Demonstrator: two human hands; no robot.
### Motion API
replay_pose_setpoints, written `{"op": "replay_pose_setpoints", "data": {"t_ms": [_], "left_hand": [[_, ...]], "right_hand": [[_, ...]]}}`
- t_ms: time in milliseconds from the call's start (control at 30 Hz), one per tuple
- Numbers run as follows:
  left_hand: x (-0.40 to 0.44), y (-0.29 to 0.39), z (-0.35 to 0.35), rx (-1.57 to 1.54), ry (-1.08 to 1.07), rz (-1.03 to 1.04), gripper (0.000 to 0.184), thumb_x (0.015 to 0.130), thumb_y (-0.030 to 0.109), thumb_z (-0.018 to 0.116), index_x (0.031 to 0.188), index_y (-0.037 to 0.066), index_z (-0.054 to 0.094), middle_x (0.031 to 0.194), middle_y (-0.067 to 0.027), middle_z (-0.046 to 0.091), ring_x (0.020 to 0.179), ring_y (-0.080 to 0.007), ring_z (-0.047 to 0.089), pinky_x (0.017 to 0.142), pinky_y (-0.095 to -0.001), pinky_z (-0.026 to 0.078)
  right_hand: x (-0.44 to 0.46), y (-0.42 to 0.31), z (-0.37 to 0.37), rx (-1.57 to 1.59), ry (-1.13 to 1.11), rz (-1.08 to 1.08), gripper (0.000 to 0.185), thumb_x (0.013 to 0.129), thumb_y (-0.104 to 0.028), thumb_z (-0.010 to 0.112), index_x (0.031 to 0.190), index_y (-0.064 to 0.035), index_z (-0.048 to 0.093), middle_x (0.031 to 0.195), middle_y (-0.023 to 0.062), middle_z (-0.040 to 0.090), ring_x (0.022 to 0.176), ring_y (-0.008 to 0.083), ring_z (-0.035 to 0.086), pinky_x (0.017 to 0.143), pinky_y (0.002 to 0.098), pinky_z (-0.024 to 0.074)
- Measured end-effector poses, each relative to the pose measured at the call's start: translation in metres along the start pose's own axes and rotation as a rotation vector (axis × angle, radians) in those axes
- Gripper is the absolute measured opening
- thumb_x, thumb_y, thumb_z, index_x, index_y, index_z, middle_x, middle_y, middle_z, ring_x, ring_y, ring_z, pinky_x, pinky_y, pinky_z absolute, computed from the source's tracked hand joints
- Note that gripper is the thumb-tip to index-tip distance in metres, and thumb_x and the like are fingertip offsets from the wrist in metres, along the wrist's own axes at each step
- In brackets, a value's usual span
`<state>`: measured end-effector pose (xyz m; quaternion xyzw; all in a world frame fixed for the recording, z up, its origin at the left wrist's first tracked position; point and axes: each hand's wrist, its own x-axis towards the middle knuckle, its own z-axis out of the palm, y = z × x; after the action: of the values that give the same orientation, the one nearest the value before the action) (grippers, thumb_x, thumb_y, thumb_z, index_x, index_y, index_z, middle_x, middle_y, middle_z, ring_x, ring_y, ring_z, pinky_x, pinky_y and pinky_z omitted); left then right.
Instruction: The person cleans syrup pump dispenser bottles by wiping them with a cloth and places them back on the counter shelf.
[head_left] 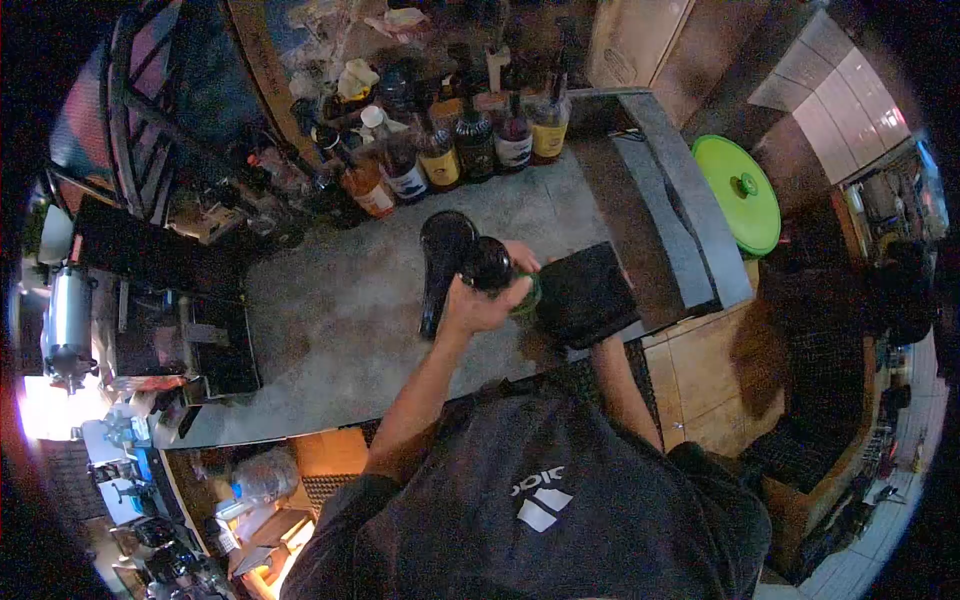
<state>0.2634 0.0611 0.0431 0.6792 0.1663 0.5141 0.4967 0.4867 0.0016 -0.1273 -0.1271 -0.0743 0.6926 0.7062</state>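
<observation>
My left hand (480, 306) is closed around a dark object with a glossy round black top (487, 262). Green glass (527, 293) shows just right of its fingers. Some fingers show on the far side of the black top; which hand they belong to is unclear. A black cloth-like piece (588, 295) covers most of my right hand, and only the forearm comes out below it, so its grip is hidden. Beside my left hand, a long glossy black object (445, 245) with a rounded end rests on the grey tabletop (330, 320).
Several bottles, one with a yellow label (549, 130), line the table's back edge. A grey raised frame (690, 200) borders the right side. Beyond it is a round green lid (737, 195). Black boxy equipment (220, 310) and a silver cylinder (70, 325) are at left.
</observation>
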Motion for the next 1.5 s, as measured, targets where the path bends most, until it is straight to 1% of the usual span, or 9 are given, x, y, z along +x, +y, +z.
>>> {"op": "replay_pose_setpoints", "data": {"t_ms": [67, 100, 167, 367, 667, 900, 1000, 1133, 1500], "left_hand": [[0.003, 0.005, 0.009, 0.003, -0.046, -0.007, 0.012, 0.077, 0.005, 0.061, 0.088, 0.002, 0.056, 0.090, -0.0096, 0.060, 0.092, -0.0228, 0.058, 0.085, -0.0363, 0.044], [0.003, 0.007, 0.015, 0.008, -0.090, -0.019, 0.014, 0.077, 0.008, 0.061, 0.088, 0.003, 0.055, 0.090, -0.0096, 0.060, 0.094, -0.0245, 0.057, 0.088, -0.0399, 0.043], [-0.006, -0.015, 0.018, 0.167, -0.174, -0.015, 0.020, 0.072, 0.008, 0.063, 0.090, 0.004, 0.057, 0.091, -0.0086, 0.060, 0.094, -0.0247, 0.057, 0.087, -0.0392, 0.044], [-0.011, -0.020, 0.023, 0.147, -0.139, -0.036, 0.021, 0.067, 0.014, 0.072, 0.080, 0.001, 0.061, 0.080, -0.0113, 0.063, 0.074, -0.0263, 0.063, 0.067, -0.0318, 0.047], [-0.007, -0.011, 0.006, -0.155, -0.178, -0.238, 0.015, 0.076, 0.010, 0.068, 0.088, 0.003, 0.063, 0.083, -0.0036, 0.065, 0.081, -0.0137, 0.061, 0.077, -0.0307, 0.049], [-0.021, -0.009, 0.004, -0.229, -0.161, -0.293, 0.023, 0.075, 0.008, 0.065, 0.095, 0.002, 0.055, 0.092, -0.0093, 0.060, 0.089, -0.0238, 0.059, 0.084, -0.0372, 0.046], [-0.033, -0.025, 0.013, 0.183, -0.227, -0.082, 0.026, 0.070, 0.011, 0.067, 0.093, 0.004, 0.057, 0.092, -0.0095, 0.062, 0.090, -0.0259, 0.060, 0.085, -0.0388, 0.046], [-0.018, 0.001, 0.032, 0.268, -0.189, 0.115, 0.040, 0.058, 0.028, 0.077, 0.087, 0.003, 0.064, 0.083, -0.0122, 0.064, 0.080, -0.0316, 0.063, 0.071, -0.0368, 0.049], [-0.019, 0.003, 0.040, 0.203, -0.316, 0.238, 0.039, 0.057, 0.025, 0.077, 0.086, 0.004, 0.063, 0.085, -0.0119, 0.064, 0.080, -0.0310, 0.063, 0.073, -0.0364, 0.050]], "right_hand": [[-0.001, 0.026, 0.042, -1.398, -0.068, -0.320, 0.046, 0.092, -0.039, 0.038, 0.120, -0.0059, 0.052, 0.120, 0.0095, 0.055, 0.111, 0.0244, 0.050, 0.098, 0.0382, 0.0377], [0.002, 0.038, 0.040, -1.399, -0.073, -0.325, 0.046, 0.092, -0.039, 0.038, 0.120, -0.0059, 0.052, 0.120, 0.0095, 0.055, 0.111, 0.0244, 0.050, 0.098, 0.0382, 0.0377], [0.005, 0.058, 0.027, 0.270, -0.271, 0.148, 0.043, 0.093, -0.041, 0.040, 0.113, -0.0055, 0.054, 0.116, 0.0081, 0.056, 0.107, 0.0210, 0.052, 0.093, 0.0372, 0.0416], [-0.035, 0.057, 0.015, 0.228, -0.207, 0.174, 0.042, 0.092, -0.040, 0.041, 0.112, -0.0054, 0.054, 0.114, 0.0080, 0.057, 0.104, 0.0208, 0.053, 0.091, 0.0369, 0.0424], [-0.034, 0.058, 0.017, 0.133, -0.056, 0.183, 0.040, 0.092, -0.039, 0.043, 0.111, -0.0053, 0.054, 0.111, 0.0079, 0.058, 0.100, 0.0205, 0.054, 0.088, 0.0365, 0.0439], [-0.072, 0.024, 0.006, 0.044, 0.049, 0.166, 0.039, 0.091, -0.038, 0.045, 0.110, -0.0053, 0.054, 0.109, 0.0078, 0.058, 0.097, 0.0202, 0.055, 0.086, 0.0361, 0.0450], [-0.038, 0.031, 0.018, 0.010, 0.091, 0.150, 0.038, 0.091, -0.038, 0.045, 0.109, -0.0052, 0.054, 0.108, 0.0078, 0.059, 0.096, 0.0201, 0.056, 0.085, 0.0360, 0.0455], [-0.073, 0.036, 0.028, -0.032, 0.155, 0.137, 0.038, 0.091, -0.038, 0.046, 0.109, -0.0052, 0.054, 0.107, 0.0077, 0.059, 0.094, 0.0200, 0.057, 0.083, 0.0358, 0.0462], [-0.083, 0.030, 0.016, -0.143, 0.315, 0.143, 0.036, 0.090, -0.037, 0.049, 0.107, -0.0050, 0.054, 0.103, 0.0076, 0.060, 0.089, 0.0196, 0.058, 0.079, 0.0352, 0.0479]]}}
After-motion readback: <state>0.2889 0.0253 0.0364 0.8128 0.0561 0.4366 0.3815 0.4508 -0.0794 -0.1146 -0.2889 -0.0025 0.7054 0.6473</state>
